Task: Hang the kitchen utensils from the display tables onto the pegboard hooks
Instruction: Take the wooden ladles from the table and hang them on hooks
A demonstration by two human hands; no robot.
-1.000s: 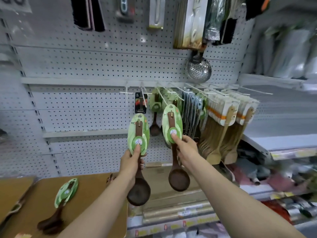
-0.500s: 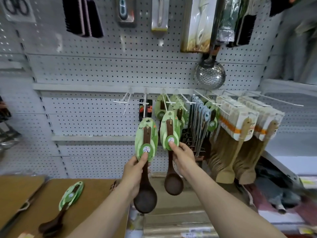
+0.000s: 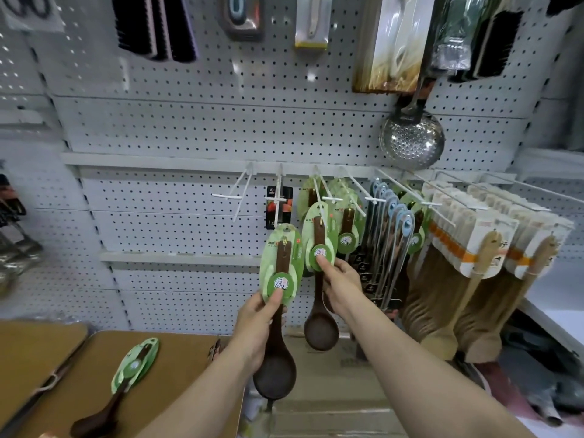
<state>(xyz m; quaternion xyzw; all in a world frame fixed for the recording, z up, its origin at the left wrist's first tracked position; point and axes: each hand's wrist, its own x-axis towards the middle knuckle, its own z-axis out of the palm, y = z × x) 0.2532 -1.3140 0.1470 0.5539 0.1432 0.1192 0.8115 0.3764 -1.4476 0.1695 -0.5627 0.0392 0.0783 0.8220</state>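
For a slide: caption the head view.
Left hand and right hand hold two carded wooden spoons up to the pegboard hooks.

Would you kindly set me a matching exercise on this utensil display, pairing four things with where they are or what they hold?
Things:
1. steel skimmer
2. left hand
3. right hand
4. loose spoon

Descriptions:
a. lies on the brown table
b. holds the higher spoon
c. hangs high on the pegboard
d. holds the lower spoon

Pairs: 1-c; 2-d; 3-b; 4-a.
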